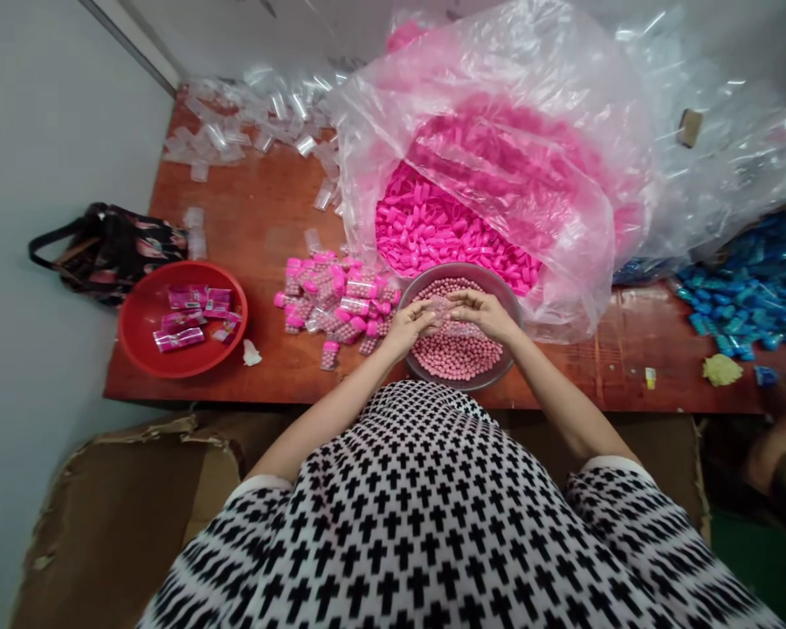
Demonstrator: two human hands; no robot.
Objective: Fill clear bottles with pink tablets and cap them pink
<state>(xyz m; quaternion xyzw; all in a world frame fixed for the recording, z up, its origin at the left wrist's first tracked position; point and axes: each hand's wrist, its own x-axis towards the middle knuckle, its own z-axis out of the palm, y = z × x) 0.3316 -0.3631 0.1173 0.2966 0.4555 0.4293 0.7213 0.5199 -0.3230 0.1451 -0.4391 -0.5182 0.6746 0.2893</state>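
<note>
A heap of filled tubes (337, 301) lies just left of the bowl (512, 306) of pink beads. Over that bowl, the left hand (410, 328) and right hand (485, 313) meet, fingers pinched together on a small clear tube (446, 307) held between them, its long axis running roughly hand to hand. Neither hand is nearer; both touch it.

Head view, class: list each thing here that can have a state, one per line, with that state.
Left hand: over the bowl, grip on a small clear container.
Right hand: grip on the same clear container.
Metal bowl: nearly full of pink beads.
Big plastic bag: open, holding pink caps.
Red bowl: holds a few pink packets.
Filled containers: capped, piled on the table.
</note>
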